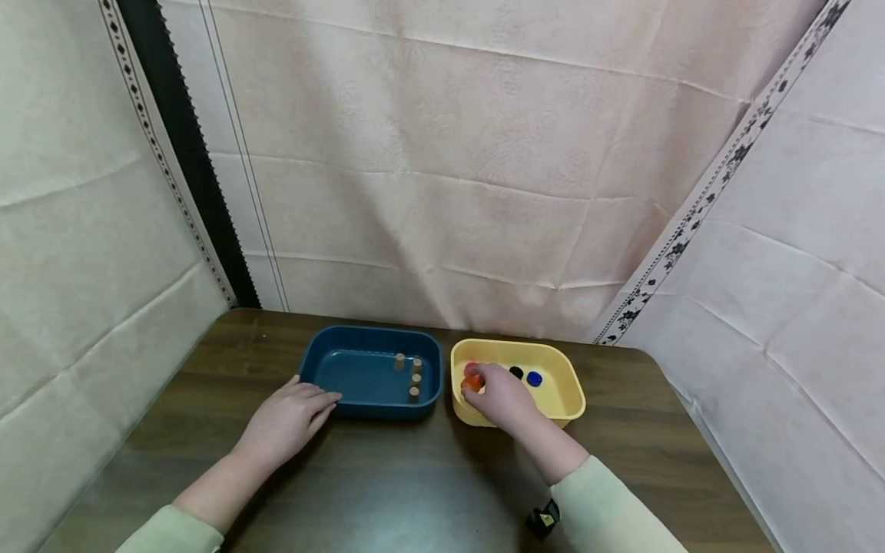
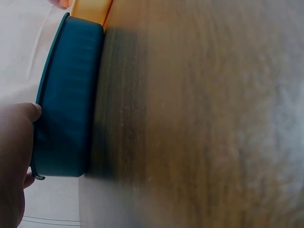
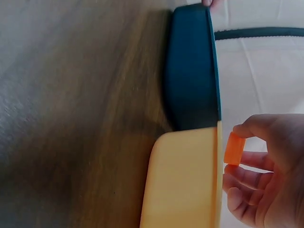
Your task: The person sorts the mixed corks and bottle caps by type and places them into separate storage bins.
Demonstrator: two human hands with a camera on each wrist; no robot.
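At the left front corner of a dark blue tray (image 1: 373, 332), my left hand (image 1: 293, 422) grips the rim. The thumb lies at the front rim and the fingers are at the left end, as the left wrist view also shows. My right hand (image 1: 505, 395) pinches a small round orange cap (image 3: 234, 149) between thumb and fingertips, over the left part of a yellow tray (image 1: 563, 355). Inside the yellow tray are a red cap (image 1: 471, 368), partly hidden by the hand, a black cap (image 1: 515, 372) and a blue cap (image 1: 535, 379).
Several short cork-like cylinders (image 1: 415, 380) stand in the right part of the blue tray. The two trays sit side by side near the back of a brown wooden table (image 1: 387, 476). Pale cloth (image 1: 442, 153) hangs behind and at both sides.
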